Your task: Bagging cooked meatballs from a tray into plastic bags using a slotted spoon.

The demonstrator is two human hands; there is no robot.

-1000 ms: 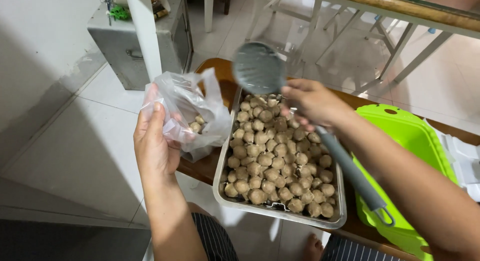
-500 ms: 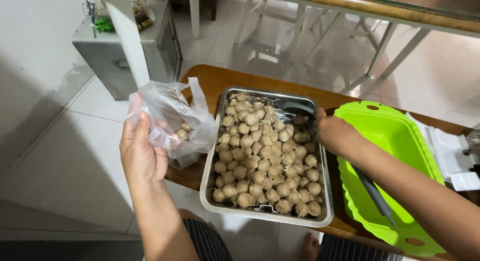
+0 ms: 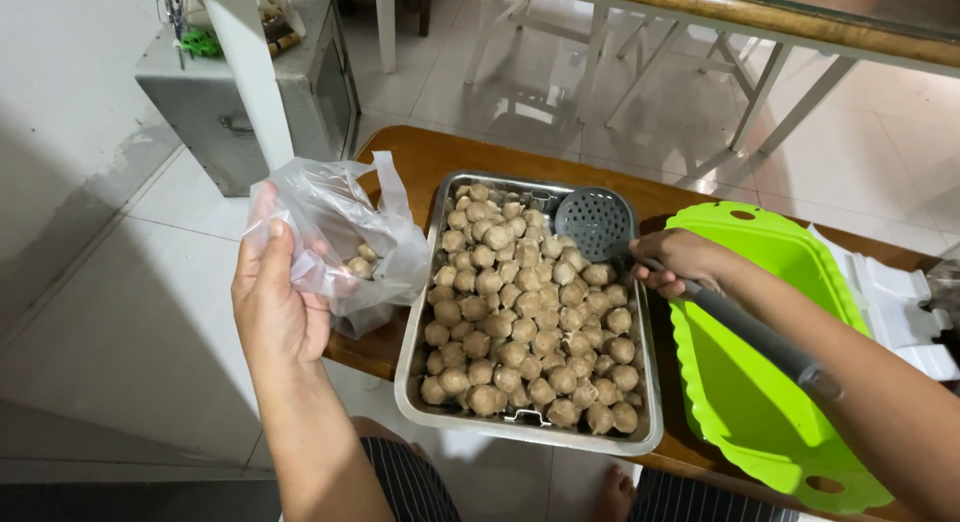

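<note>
Clear plastic bag (image 3: 340, 247), few meatballs inside, pinched in my L hand (image 3: 275, 302) beside steel tray (image 3: 425, 382). R hand (image 3: 680, 267) clamped on slotted ladle (image 3: 598, 222) over tray's meatballs (image 3: 525, 312). Risk: slack bag mouth, balls could roll off ladle to floor.

Bright even indoor light, soft shadows on floor (left side), sharp focus, slight wide-angle edge distortion

A low wooden table (image 3: 420, 157) with a rounded brown top carries everything here, standing on a pale tiled floor (image 3: 120, 312). At its centre sits a metal tray (image 3: 530, 437) filled with small brownish balls (image 3: 520, 317), and at 3 o'clock from the tray, just beside it, lies a bright green plastic tray (image 3: 770, 402). Farther toward 3 o'clock, at the table's edge, rests a white plastic piece (image 3: 890, 302).
</note>
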